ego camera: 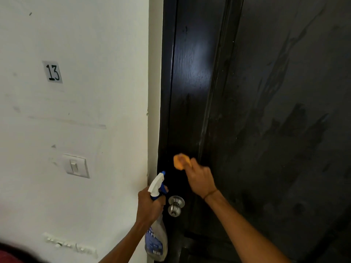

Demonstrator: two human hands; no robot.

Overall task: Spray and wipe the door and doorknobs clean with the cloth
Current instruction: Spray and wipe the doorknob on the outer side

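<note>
- Two hands are seen raised toward a black door (275, 111), which fills the right side of the view.
- An orange cloth (180, 161) is gripped in the curled fingers of the right hand (200, 179) and is held against the door's left stile, above the doorknob (175, 205).
- A spray bottle (156, 221) is clasped at its neck by the left hand (150, 205), its white and blue nozzle pointed up toward the door's edge.
- The silver doorknob is found just right of the bottle, untouched by either hand.
- Wet streaks are visible across the door's wide panel.
- On the white wall (104, 73) at left, a label reading 13 (52, 72) is stuck above a light switch (76, 166).
</note>
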